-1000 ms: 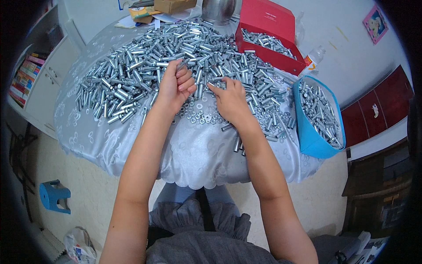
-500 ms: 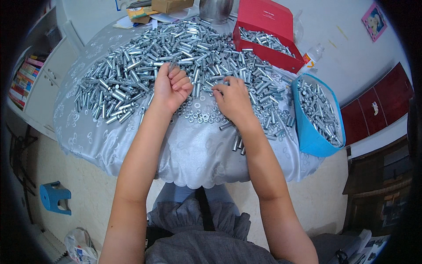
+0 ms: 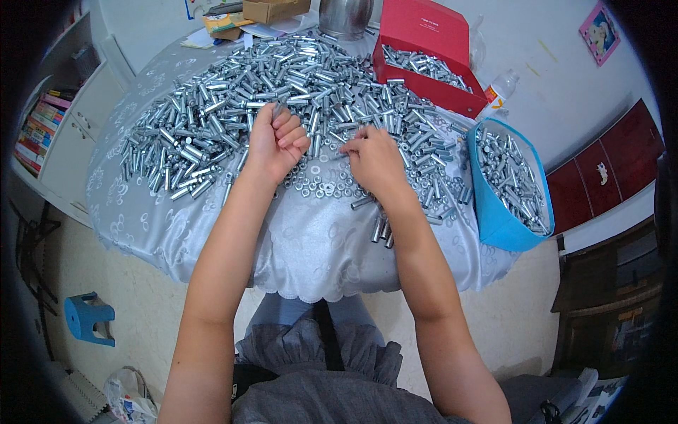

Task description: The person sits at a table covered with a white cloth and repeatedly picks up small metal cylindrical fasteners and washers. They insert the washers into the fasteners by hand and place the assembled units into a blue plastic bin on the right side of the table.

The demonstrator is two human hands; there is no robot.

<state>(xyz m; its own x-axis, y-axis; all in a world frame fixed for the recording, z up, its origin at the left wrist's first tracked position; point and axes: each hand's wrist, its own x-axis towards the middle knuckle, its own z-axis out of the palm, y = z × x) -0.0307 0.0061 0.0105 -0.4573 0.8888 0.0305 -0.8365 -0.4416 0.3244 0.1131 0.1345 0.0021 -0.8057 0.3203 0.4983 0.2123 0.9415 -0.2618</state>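
Observation:
My left hand (image 3: 280,145) is closed with its fingers curled at the near edge of the pile. A blurred bit of silver metal, apparently an expansion bolt (image 3: 280,109), shows at its thumb tip; the rest is hidden in the fist. To the right, my right hand (image 3: 374,157) is bent downward with its thumb and fingertips together over the loose hardware. Whatever lies between those fingertips is too small to make out. Silver expansion bolts (image 3: 205,106) are heaped beyond both hands. Loose nuts and washers (image 3: 318,185) lie on the cloth between my wrists.
A red box (image 3: 431,88) with its lid raised holds more bolts at the far right. Nearer, a blue fabric bin (image 3: 505,230) full of bolts stands by the table's right edge. A metal pot (image 3: 346,18), cardboard box (image 3: 275,8) and plastic bottle (image 3: 501,88) stand behind.
My right hand's fingers have drawn together and its fingertips have shifted slightly down. The left hand stays closed in nearly the same place.

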